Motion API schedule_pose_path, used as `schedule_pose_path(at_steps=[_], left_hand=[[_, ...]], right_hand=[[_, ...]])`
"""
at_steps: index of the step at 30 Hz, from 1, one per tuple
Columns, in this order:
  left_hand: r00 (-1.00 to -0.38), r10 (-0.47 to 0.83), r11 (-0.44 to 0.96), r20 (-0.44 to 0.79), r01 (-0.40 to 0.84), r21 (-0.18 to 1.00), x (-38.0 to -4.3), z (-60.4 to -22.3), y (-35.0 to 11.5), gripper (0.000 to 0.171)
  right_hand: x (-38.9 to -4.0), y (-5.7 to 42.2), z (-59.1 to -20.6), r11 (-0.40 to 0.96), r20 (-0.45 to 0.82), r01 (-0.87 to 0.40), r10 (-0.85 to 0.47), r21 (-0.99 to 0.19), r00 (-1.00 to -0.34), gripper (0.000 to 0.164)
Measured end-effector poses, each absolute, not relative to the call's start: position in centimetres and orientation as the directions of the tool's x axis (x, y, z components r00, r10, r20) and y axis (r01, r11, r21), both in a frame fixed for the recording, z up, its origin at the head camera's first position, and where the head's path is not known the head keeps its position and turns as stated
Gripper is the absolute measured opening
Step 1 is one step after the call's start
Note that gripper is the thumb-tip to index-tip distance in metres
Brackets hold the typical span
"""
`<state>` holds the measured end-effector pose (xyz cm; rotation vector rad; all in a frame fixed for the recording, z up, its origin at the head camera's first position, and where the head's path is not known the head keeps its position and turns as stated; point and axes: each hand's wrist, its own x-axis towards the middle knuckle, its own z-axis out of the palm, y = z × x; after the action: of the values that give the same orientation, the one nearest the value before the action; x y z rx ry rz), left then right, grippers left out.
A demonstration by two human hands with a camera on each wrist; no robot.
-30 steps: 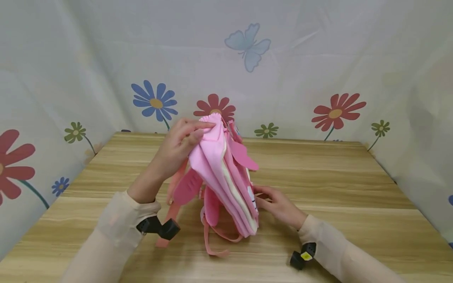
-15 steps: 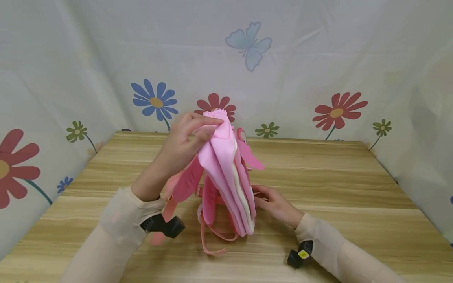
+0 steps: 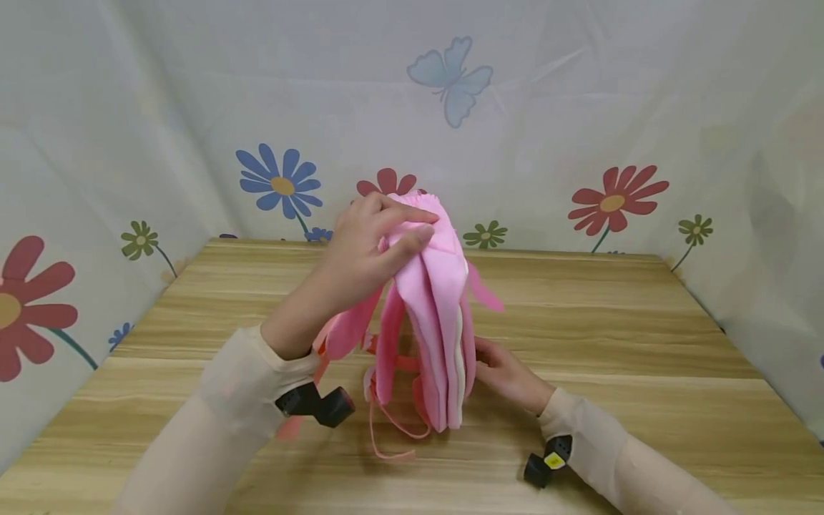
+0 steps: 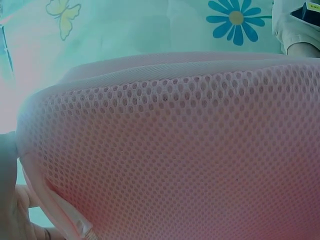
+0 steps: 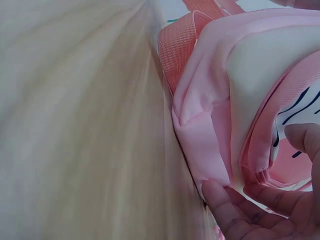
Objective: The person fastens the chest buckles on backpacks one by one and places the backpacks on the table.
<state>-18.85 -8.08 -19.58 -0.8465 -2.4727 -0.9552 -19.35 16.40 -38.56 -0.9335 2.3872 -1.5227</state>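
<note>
A pink child's backpack (image 3: 440, 286) stands on the table, seen edge-on, with pink wing-like flaps and dangling straps. My left hand (image 3: 367, 247) grips its top, with thumb and index finger on the light pink fabric. The mesh back panel (image 4: 190, 150) fills most of the left wrist view. Low on the bag's right side is my right hand (image 3: 508, 375). In the right wrist view its extended fingers (image 5: 225, 205) touch the bottom corner, while the thumb lies before the front pocket (image 5: 292, 160). The head view hides those fingertips behind the bag.
The wooden table (image 3: 611, 322) spreads out around the bag. Behind it and at the sides hangs a pale cloth (image 3: 547, 143) printed with flowers and a butterfly. A loose strap (image 3: 389, 454) trails on the tabletop. Black wrist cameras sit on both sleeves.
My left hand has moved right, bringing the backpack's top with it. The bag now stands more upright and has turned, so its front shows less. My right hand has barely moved.
</note>
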Motion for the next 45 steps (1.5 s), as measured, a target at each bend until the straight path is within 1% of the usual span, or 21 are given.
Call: schedule_pose_path(at_steps=[4,9,14,18,21,27,29,32,35,38,42,45], left_hand=[[-0.767,0.411,0.616,0.492,0.632,0.471,-18.7,-19.3,-7.6,0.039],[-0.776,0.416,0.632,0.474,0.622,0.462,-18.6,-19.0,-7.0,0.036],[-0.779,0.418,0.643,0.468,0.617,0.453,-18.6,-18.9,-6.7,0.036],[-0.785,0.412,0.647,0.462,0.61,0.458,-18.6,-18.9,-6.5,0.037],[-0.794,0.407,0.651,0.451,0.599,0.467,-18.5,-18.9,-6.4,0.038],[-0.796,0.408,0.654,0.446,0.596,0.466,-18.6,-18.8,-5.9,0.037],[-0.795,0.409,0.656,0.449,0.598,0.461,-18.6,-18.8,-5.7,0.037],[-0.793,0.407,0.665,0.454,0.598,0.448,-18.7,-18.8,-5.4,0.038],[-0.795,0.399,0.675,0.457,0.592,0.44,-18.8,-18.9,-5.0,0.039],[-0.799,0.392,0.687,0.456,0.584,0.432,-18.9,-18.9,-4.7,0.041],[-0.805,0.39,0.686,0.447,0.577,0.443,-18.9,-18.8,-4.3,0.042],[-0.799,0.391,0.673,0.456,0.587,0.451,-18.9,-18.9,-4.0,0.045]], right_hand=[[-19.3,16.8,-38.5,0.282,0.16,-0.383,-0.583,-0.88,-0.797,0.04],[-19.3,17.6,-38.4,0.283,0.151,-0.378,-0.589,-0.882,-0.794,0.04],[-19.4,18.5,-38.1,0.295,0.132,-0.366,-0.592,-0.883,-0.795,0.044],[-19.6,19.5,-37.2,0.322,0.091,-0.324,-0.568,-0.89,-0.818,0.045],[-19.6,20.3,-36.1,0.329,0.093,-0.297,-0.515,-0.896,-0.852,0.042],[-19.6,21.6,-31.9,0.359,0.161,-0.298,-0.365,-0.884,-0.917,0.044],[-19.6,21.7,-30.0,0.366,0.218,-0.343,-0.341,-0.865,-0.915,0.042],[-19.7,21.4,-27.3,0.378,0.324,-0.428,-0.31,-0.821,-0.894,0.039],[-19.6,20.6,-24.6,0.382,0.404,-0.501,-0.309,-0.777,-0.861,0.037],[-19.3,19.6,-21.9,0.406,0.433,-0.544,-0.337,-0.734,-0.836,0.038],[-18.9,18.1,-18.9,0.46,0.426,-0.569,-0.382,-0.682,-0.82,0.039],[-18.9,17.2,-17.2,0.503,0.385,-0.55,-0.399,-0.667,-0.832,0.041]])
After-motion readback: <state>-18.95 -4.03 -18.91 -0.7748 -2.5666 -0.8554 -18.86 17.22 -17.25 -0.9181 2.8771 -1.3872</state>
